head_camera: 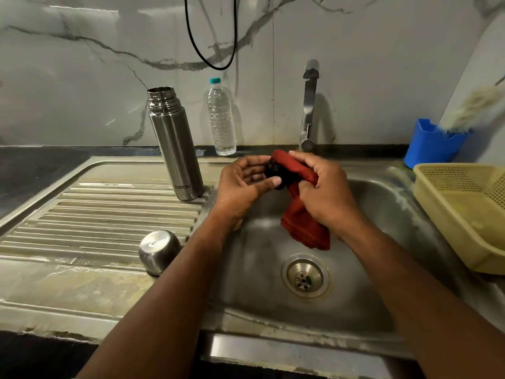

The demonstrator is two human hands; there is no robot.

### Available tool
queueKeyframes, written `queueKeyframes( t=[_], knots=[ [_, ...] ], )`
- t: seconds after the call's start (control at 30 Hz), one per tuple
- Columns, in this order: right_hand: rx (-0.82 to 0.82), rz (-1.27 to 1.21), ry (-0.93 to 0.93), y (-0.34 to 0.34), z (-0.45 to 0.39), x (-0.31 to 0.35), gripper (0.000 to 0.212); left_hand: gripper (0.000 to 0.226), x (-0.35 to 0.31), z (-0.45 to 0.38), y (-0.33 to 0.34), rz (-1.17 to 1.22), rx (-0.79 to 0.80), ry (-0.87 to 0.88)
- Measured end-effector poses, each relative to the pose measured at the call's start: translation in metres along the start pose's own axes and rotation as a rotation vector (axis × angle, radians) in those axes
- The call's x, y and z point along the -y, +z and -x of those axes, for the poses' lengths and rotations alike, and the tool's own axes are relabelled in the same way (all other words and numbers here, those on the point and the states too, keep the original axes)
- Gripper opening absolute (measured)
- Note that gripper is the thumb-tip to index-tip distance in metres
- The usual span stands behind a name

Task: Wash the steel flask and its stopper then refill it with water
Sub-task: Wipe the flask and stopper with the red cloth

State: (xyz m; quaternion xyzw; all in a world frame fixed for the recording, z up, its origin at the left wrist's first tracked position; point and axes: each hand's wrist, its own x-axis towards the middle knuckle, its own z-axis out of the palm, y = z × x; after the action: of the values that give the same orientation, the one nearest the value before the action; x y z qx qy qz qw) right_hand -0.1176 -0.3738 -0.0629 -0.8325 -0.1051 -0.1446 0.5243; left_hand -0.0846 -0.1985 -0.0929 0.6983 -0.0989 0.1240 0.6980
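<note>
Left hand (243,184) grips black stopper (274,173); right hand (325,187) presses red cloth (303,214) over it.

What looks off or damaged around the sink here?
Nothing spilled or toppled. The flask stands upright and open on the drainboard, its cup lid upside down nearby. The counter's front edge is chipped and the drainboard stained. Both hands work the stopper with a red cloth.

Dim indoor light, glare streaks on the marble wall (82,31), soft shadows, wide-angle bending at edges, slight blur
</note>
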Motion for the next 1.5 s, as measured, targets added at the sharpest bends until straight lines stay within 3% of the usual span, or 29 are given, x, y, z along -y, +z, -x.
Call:
queueKeyframes(
  t=[0.23,0.37,0.47,0.6,0.87,1.07,1.17,1.3,1.4,1.5],
  knots=[
    [-0.049,-0.149,0.065,0.007,0.001,0.001,0.060,0.053,-0.005,0.001,0.004,0.045,0.045,-0.041],
    [-0.031,-0.184,0.074,0.012,0.003,0.004,0.058,0.037,-0.008,0.003,0.010,0.008,0.033,-0.026],
    [-0.035,-0.206,0.088,0.015,0.004,0.004,0.061,0.047,-0.010,0.002,0.004,0.032,0.051,-0.044],
    [-0.050,-0.260,0.186,0.008,-0.001,-0.002,0.062,0.054,-0.009,0.003,0.011,-0.128,0.129,0.028],
    [-0.057,-0.146,0.094,0.026,0.012,0.003,0.064,0.046,-0.002,-0.002,0.002,-0.078,-0.109,-0.008],
    [-0.129,-0.280,0.226,0.009,0.001,0.004,0.053,0.047,-0.014,0.006,0.018,-0.055,0.102,0.058],
    [-0.103,-0.245,0.259,0.013,0.004,0.002,0.052,0.049,-0.008,0.004,0.019,-0.114,0.030,0.069],
    [-0.063,-0.032,0.048,0.025,0.013,0.007,0.062,0.054,-0.005,-0.001,0.004,-0.086,-0.123,0.012],
    [-0.057,-0.005,0.022,0.024,0.012,0.009,0.065,0.053,-0.012,0.003,0.004,-0.035,-0.067,0.009],
    [-0.060,-0.135,0.135,0.014,0.008,0.009,0.055,0.055,-0.016,0.007,0.014,-0.001,0.033,0.034]
  ],
)
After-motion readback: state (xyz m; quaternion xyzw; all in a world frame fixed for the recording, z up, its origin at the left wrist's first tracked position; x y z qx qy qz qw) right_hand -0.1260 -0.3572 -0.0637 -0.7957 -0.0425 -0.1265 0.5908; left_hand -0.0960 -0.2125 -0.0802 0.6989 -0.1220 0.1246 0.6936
